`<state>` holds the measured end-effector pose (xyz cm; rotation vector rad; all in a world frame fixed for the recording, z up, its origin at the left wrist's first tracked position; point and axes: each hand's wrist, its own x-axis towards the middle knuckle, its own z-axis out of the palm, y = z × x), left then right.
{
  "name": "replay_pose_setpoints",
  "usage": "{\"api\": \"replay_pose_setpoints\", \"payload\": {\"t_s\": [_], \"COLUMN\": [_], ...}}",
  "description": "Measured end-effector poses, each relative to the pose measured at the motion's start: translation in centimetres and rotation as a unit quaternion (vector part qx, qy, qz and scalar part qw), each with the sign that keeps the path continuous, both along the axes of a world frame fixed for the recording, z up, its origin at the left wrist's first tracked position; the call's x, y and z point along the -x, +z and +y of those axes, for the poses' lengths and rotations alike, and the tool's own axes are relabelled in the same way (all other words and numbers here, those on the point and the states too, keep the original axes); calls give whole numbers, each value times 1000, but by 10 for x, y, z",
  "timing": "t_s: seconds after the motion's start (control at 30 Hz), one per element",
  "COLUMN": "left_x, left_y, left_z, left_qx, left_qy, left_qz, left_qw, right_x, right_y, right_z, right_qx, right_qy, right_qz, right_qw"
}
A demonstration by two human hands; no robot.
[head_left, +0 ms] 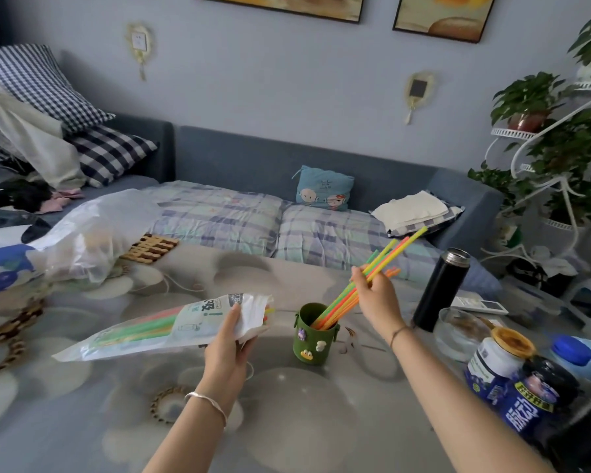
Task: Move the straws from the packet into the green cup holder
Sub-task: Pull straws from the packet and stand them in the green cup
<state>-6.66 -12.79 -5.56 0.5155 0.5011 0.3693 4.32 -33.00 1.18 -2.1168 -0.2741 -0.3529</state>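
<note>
The green cup holder [313, 339] stands upright on the table, between my two hands. My right hand [376, 295] grips a bundle of orange, yellow and green straws [389, 257] around its middle. The bundle leans up to the right and its lower ends sit inside the cup holder. My left hand [229, 343] holds the clear plastic straw packet [161, 327] near its open end, just above the table. More coloured straws lie inside the packet, and a few tips poke out towards the cup holder.
A black thermos flask [440, 290] stands right of my right hand. A glass bowl [458, 332], jars and bottles [512, 377] crowd the table's right side. A crumpled plastic bag [82, 247] lies at the back left. A sofa [287, 213] runs behind the table.
</note>
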Motion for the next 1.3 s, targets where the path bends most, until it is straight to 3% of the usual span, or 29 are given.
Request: {"api": "replay_pose_setpoints", "payload": {"t_s": [0.3,0.67,0.93,1.03,1.23,1.3], "left_x": [-4,-1,14,25,50,59], "left_y": [-6,3,14,26,55,65], "left_z": [-4,-12,-16,-18,-30,-34], "left_qx": [-13,-12,-33,-46,-175,-257], "left_qy": [-10,-19,-23,-22,-10,-13], "left_qz": [-13,-21,-12,-6,3,-4], "left_qw": [1000,1000,999,999,985,966], "right_x": [-14,-1,23,50,106,116], "right_y": [-49,-49,-39,-30,-18,-16], "right_z": [10,12,14,33,76,86], "right_qx": [56,-93,-213,-307,-549,-591], "right_qy": [-15,-17,-20,17,100,112], "right_qz": [90,106,227,269,411,394], "right_qw": [994,990,950,913,721,695]}}
